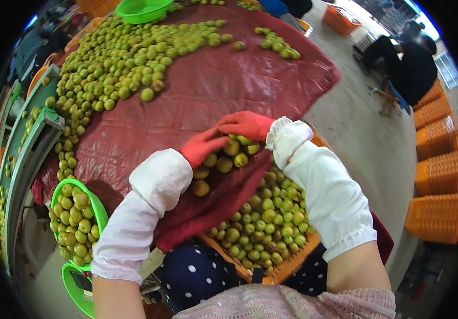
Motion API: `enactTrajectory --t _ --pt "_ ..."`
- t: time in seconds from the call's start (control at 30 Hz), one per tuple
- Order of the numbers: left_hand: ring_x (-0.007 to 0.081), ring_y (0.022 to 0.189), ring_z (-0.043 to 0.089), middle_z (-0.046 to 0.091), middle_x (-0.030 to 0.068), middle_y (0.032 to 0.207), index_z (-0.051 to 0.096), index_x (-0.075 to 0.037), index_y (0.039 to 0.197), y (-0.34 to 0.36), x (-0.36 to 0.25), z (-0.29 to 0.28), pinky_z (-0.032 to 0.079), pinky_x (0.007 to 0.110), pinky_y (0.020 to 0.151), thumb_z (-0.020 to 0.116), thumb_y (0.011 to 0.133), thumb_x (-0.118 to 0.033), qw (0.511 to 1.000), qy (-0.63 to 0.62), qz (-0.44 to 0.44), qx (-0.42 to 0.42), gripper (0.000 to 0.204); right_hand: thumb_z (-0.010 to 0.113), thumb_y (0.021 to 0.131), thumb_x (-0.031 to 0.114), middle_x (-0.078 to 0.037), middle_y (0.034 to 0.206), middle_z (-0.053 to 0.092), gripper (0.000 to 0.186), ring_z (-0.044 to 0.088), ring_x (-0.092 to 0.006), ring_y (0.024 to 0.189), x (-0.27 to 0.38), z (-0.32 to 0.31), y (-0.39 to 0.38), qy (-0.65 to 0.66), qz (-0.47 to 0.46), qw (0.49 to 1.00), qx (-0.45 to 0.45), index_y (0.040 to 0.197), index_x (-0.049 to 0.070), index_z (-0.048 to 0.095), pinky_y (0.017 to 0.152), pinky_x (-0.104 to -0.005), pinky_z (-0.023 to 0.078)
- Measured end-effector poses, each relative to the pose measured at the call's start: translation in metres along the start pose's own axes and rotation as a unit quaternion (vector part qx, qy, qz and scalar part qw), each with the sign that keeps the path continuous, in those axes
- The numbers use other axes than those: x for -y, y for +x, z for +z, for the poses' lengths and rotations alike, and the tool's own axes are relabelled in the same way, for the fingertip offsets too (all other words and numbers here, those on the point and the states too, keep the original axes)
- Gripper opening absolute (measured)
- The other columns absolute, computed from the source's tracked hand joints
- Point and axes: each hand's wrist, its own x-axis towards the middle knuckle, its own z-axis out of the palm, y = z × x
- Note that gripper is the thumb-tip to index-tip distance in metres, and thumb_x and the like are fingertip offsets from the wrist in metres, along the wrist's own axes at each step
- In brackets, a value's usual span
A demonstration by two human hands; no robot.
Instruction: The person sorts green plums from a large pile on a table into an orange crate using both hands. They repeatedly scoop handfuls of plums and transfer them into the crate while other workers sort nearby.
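Observation:
My left hand [202, 147], in a red glove, lies with outstretched fingers against a small group of round green-yellow fruits [225, 164]. My right hand [246, 125], also red-gloved, reaches over the far side of the same group, its fingers extended and meeting the left fingertips. The hands curve around the fruits without visibly gripping one; part of the group is hidden under them. These fruits rest on a dark red sheet [223, 85], near its front edge. Just below, an orange crate [287, 270] full of similar fruits [263, 223] stands before my lap, partly covered by the sheet.
A large heap of fruits [117, 58] spreads over the far left of the sheet. Beside my left arm is a green basket of fruits [100, 204]. A metal-edged conveyor [32, 138] runs along the left. Stacked orange crates [435, 212] and a seated person [412, 69] are at right.

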Motion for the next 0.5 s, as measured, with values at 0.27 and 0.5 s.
enactTrajectory --t 0.27,0.5 --pt "0.0285 0.106 0.059 0.064 0.0112 0.107 0.069 -0.01 0.104 -0.003 0.052 0.08 0.046 0.036 0.094 0.065 0.075 -0.01 0.912 0.366 0.138 0.122 0.03 0.06 0.079 0.017 -0.013 0.098 0.07 0.031 0.067 -0.0234 0.092 -0.032 0.042 -0.154 -0.049 -0.009 0.994 -0.102 0.108 0.007 0.067 0.085 -0.0332 0.051" --pt "0.0383 0.11 0.053 0.061 0.0165 0.112 0.069 -0.011 0.101 -0.044 0.042 0.051 0.044 0.043 0.096 0.058 0.073 0.001 0.801 0.506 0.282 -0.148 0.032 0.067 0.082 0.036 -0.013 0.143 0.044 0.06 0.037 -0.0349 0.133 -0.056 0.185 -0.208 -0.255 0.121 0.928 -0.244 0.135 0.014 0.051 0.109 -0.0453 0.033"
